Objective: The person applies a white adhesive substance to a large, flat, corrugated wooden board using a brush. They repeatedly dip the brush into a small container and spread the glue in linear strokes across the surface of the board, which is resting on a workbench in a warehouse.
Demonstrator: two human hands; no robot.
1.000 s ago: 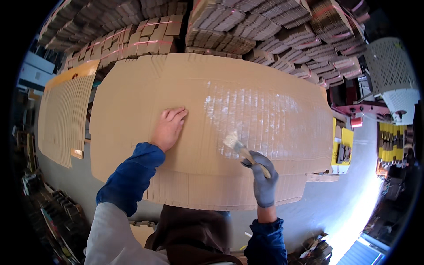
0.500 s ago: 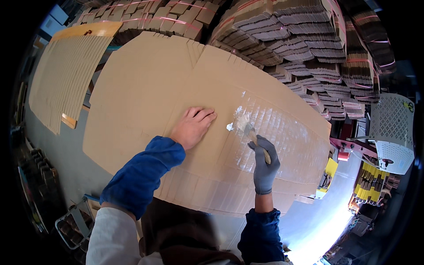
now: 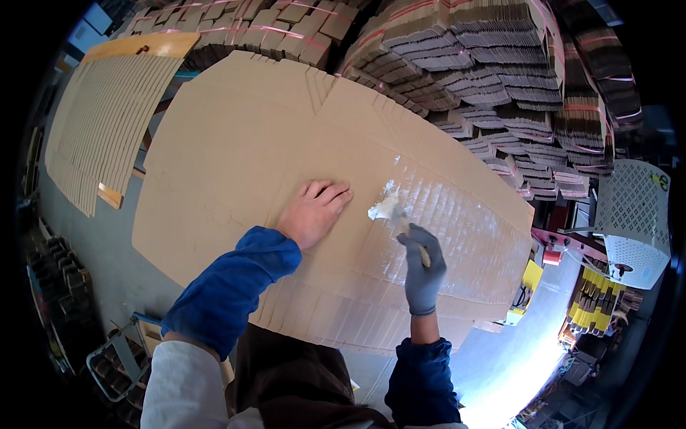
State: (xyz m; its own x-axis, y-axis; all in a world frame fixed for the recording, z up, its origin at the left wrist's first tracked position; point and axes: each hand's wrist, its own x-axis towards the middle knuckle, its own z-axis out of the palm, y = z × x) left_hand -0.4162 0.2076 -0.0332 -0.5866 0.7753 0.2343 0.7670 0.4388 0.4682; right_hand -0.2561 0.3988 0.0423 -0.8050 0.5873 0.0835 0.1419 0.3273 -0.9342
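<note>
A large tan cardboard sheet point(image 3: 236, 150) lies flat in front of me, creased and slotted along its far and near edges. Bare and spread, my left hand point(image 3: 312, 213) rests on its middle. My right hand point(image 3: 423, 268), in a grey glove, is closed round the handle of a flat paintbrush point(image 3: 401, 219). The bristles meet the sheet at a thick white smear point(image 3: 384, 206), which partly hides them. From there to the right, a ribbed patch of whitish wet-looking coating point(image 3: 457, 222) covers the cardboard.
Bundled cardboard stacks point(image 3: 486, 64) tied with pink bands rise behind the sheet. A slatted panel point(image 3: 114, 114) with wooden strips stands at the left. On the right are a white perforated basket point(image 3: 632, 214) and a yellow box point(image 3: 527, 286). A metal-framed cart point(image 3: 121, 365) sits lower left.
My right hand has shifted slightly left and nearer with the paintbrush. The white smear at its bristles looks larger. My left hand stays nearly where it was.
</note>
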